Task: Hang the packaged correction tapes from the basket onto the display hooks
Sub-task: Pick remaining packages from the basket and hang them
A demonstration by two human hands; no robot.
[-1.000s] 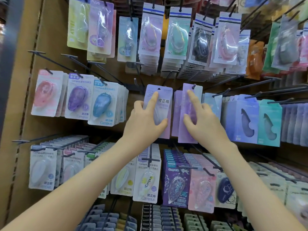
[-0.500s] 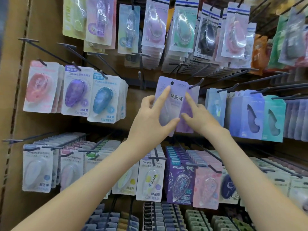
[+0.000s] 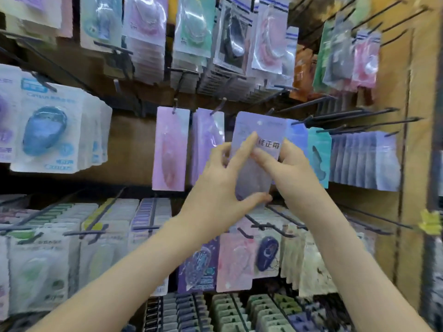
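I hold one lilac correction tape pack (image 3: 262, 130) upright in front of the middle row of the display. My left hand (image 3: 220, 185) pinches it, with the index finger on its front and the thumb under its lower edge. My right hand (image 3: 290, 173) grips its right side with fingers across the front. The pack's hang hole is near its top and sits on no hook. To the left, a pink pack (image 3: 170, 149) and a lilac pack (image 3: 206, 142) hang on hooks. The basket is out of view.
Several bare black hooks (image 3: 354, 116) jut out to the right of the held pack, above a row of blue and teal packs (image 3: 359, 159). Packed rows of tape fill the hooks above, below and left. A cardboard side wall (image 3: 422, 140) closes the display on the right.
The view has swung right along the display. Both hands carried the lilac pack rightwards, away from the two hanging packs. My right hand moved from the hanging packs onto the held pack.
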